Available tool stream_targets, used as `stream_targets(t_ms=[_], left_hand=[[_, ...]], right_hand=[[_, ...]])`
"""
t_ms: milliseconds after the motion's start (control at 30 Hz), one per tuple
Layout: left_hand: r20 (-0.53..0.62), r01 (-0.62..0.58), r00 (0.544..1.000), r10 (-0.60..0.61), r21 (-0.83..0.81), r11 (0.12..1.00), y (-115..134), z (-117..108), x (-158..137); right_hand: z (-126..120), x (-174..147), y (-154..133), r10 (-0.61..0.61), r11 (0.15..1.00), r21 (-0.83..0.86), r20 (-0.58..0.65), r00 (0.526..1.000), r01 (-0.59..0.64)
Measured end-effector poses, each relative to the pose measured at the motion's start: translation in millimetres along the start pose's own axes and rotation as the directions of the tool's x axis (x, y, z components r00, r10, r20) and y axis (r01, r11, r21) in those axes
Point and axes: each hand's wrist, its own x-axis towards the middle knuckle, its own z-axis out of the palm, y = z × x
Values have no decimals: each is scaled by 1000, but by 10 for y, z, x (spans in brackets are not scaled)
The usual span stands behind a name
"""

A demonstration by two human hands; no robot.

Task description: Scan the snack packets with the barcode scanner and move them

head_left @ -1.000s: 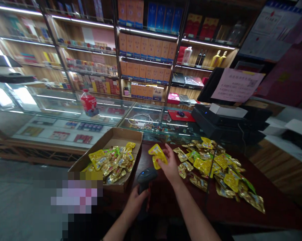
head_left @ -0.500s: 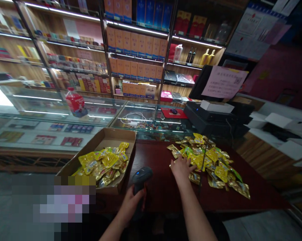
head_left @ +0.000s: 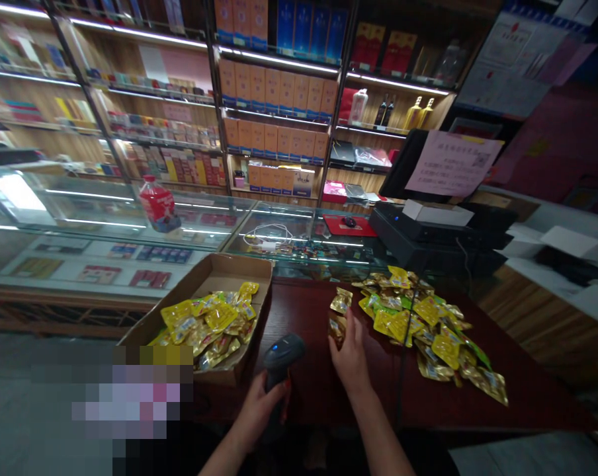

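Observation:
My left hand [head_left: 262, 406] is wrapped round the handle of a dark barcode scanner [head_left: 284, 350], which shows a small blue light and points forward over the table. My right hand [head_left: 349, 354] is closed on a shiny gold snack packet [head_left: 337, 328] just above the dark red table. Another gold packet [head_left: 341, 301] shows just beyond its fingertips; whether the hand grips that one too I cannot tell. To the right lies a loose pile of yellow and gold snack packets [head_left: 393, 324]. Similar packets [head_left: 219, 317] fill part of an open cardboard box [head_left: 252, 268] on the left.
A dark cable [head_left: 405, 357] crosses the table right of my right hand. Behind stand a glass display counter [head_left: 239, 231] with a red bottle [head_left: 157, 205] and white cable, a red mouse pad [head_left: 351, 225], and a monitor [head_left: 403, 165]. Shelves of boxes and bottles line the wall.
My right hand has drawn back leftward from the pile's edge with a gold packet. The left hand holds the scanner much as before. The view has shifted slightly.

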Motion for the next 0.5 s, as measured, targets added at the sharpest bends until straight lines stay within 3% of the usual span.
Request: stream_targets(t_ms=[133,500], left_hand=[[-26,-4,1000,3,-20,1000,25,26,-41],[-62,-11,998,9,-38,999,8,24,-68]], right_hand=[[2,-24,-103,-46,997,58,51,998,43],[32,-15,-107,-25,999,38,121,992,21]])
